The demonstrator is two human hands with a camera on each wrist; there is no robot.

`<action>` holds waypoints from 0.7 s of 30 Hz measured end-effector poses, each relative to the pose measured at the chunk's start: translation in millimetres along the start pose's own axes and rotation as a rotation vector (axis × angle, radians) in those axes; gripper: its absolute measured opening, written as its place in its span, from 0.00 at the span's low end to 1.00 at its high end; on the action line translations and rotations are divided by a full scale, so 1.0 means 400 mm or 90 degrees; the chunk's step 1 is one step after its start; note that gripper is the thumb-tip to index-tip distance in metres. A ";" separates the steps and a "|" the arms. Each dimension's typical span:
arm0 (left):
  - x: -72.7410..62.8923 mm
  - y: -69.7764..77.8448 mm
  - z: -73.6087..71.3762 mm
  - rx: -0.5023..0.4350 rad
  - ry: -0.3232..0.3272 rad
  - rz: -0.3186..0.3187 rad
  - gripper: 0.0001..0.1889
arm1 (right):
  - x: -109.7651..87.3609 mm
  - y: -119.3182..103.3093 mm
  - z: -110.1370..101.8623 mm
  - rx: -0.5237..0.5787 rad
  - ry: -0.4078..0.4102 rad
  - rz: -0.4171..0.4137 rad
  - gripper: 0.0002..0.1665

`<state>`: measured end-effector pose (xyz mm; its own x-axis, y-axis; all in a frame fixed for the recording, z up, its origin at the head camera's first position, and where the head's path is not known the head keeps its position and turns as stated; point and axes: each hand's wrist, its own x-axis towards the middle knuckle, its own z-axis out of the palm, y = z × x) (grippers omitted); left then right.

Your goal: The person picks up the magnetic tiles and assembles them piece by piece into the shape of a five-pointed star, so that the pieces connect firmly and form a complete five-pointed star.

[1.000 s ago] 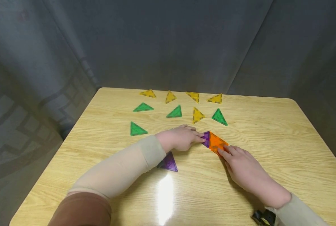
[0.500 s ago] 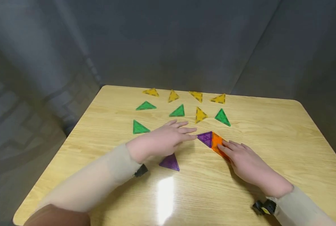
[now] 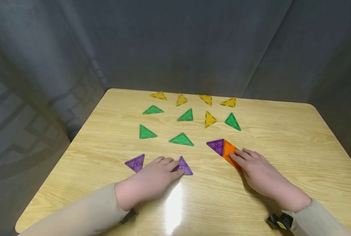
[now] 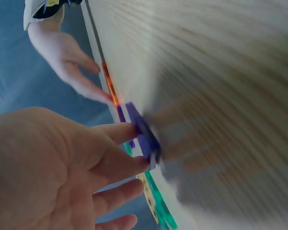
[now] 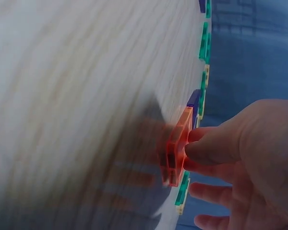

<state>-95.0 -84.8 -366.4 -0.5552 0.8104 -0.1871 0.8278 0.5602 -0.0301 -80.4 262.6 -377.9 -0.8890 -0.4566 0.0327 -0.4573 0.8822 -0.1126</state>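
My left hand (image 3: 155,178) pinches a purple triangular magnetic tile (image 3: 185,166) near the table's middle; in the left wrist view thumb and index finger meet the tile's (image 4: 143,135) edges. My right hand (image 3: 262,173) holds an orange magnetic tile (image 3: 228,150), its thumb and index finger on it, the far part hidden beneath the hand. Against the orange tile's left edge lies another purple triangle (image 3: 218,147). A third purple triangle (image 3: 136,163) lies just left of my left hand.
Several green triangles, one of them a wide green triangle (image 3: 182,139), lie in rows beyond my hands. Several yellow triangles, such as a yellow triangle (image 3: 210,119), lie farther back. Dark curtains (image 3: 175,49) hang behind the wooden table (image 3: 281,131).
My left hand has left the purple triangle beside the orange tile and come back toward me, onto another purple triangle. My right hand stays on the orange tile.
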 end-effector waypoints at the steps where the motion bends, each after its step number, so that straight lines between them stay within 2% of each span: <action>1: 0.009 0.006 0.000 0.003 0.000 0.005 0.26 | -0.002 -0.002 0.000 0.001 0.001 -0.001 0.28; 6: 0.068 0.032 -0.005 0.021 0.004 0.028 0.27 | -0.011 -0.007 0.002 0.000 0.004 -0.002 0.29; 14: 0.166 0.061 -0.017 0.064 0.039 0.061 0.24 | -0.028 -0.008 0.008 0.010 0.011 -0.001 0.27; 21: 0.223 0.069 -0.029 0.078 0.029 0.059 0.23 | -0.036 -0.008 0.006 0.009 0.010 0.001 0.28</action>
<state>-122.8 4.9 -372.4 -0.4762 0.8664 -0.1504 0.8780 0.4592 -0.1348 -66.2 265.9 -380.4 -0.8899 -0.4536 0.0476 -0.4558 0.8811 -0.1263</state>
